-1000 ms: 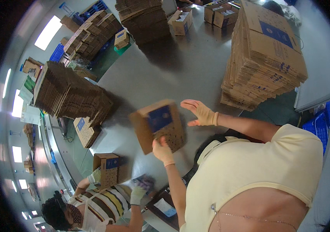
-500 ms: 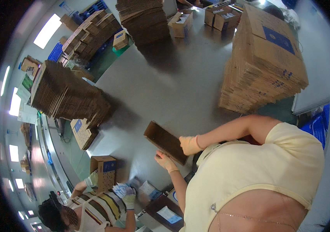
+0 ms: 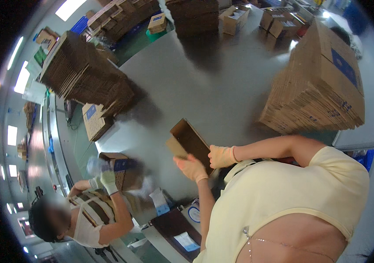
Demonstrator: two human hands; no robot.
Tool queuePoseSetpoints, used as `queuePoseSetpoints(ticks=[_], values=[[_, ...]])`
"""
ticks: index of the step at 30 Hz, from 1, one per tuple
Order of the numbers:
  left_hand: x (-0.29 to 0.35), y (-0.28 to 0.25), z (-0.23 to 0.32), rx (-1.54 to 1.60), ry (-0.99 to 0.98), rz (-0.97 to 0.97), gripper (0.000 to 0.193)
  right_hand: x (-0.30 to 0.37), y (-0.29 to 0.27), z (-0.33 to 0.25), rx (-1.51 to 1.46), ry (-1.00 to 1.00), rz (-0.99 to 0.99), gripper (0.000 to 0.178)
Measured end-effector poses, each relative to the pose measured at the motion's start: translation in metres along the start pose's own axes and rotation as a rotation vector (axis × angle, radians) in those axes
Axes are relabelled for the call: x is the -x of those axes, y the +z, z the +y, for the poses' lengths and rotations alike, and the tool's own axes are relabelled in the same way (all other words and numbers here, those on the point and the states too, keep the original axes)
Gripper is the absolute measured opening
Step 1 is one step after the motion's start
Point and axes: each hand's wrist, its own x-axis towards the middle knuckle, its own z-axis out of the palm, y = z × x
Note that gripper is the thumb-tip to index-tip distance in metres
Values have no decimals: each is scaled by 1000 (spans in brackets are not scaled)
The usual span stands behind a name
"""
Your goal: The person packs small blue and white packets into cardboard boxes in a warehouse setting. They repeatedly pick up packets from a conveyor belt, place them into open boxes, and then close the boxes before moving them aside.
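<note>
In front of my body stands a small brown cardboard box (image 3: pixel 197 142), tilted across the view with its open top facing up. A pale flap (image 3: pixel 176 147) stands out along its left side, somewhat blurred. My right hand (image 3: pixel 222 156), in a thin light-orange glove, is closed on the box's right edge near its close end. On the left side, my left hand (image 3: pixel 190 167) lies against the flap with its fingers stretched out and slightly smeared by motion. The inside of the box looks dark, with no contents that I can make out.
Tall stacks of flattened cardboard stand on the grey table (image 3: pixel 165 96): a right stack (image 3: pixel 316 87), a left stack (image 3: pixel 86 70) and a far stack (image 3: pixel 193 17). At lower left, a co-worker's gloved hand (image 3: pixel 108 180) holds a blurred clear packet above another box (image 3: pixel 121 168). Filled cartons (image 3: pixel 279 24) sit at the back.
The flap now stands out at the box's left side, and my left hand has moved up along it. My view has shifted. The co-worker has raised a packet over their box.
</note>
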Motion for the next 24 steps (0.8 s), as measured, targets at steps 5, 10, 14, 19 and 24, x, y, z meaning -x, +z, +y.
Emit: queuePoseSetpoints(ticks=[5,10,14,19,24], values=[[-14,10,-31,33,-84,-343,69,0,-1,3,-51,-94,107,10],[-20,21,-64,894,-98,-574,76,0,2,11,-148,-157,155,12],[-18,29,-66,674,1,-397,66,-5,-11,7,-93,-93,6,16],[14,7,-69,471,117,-218,51,-4,-26,-2,-79,-9,-163,21],[95,-38,-120,282,134,-23,31,-5,-25,-12,-194,46,-173,23]])
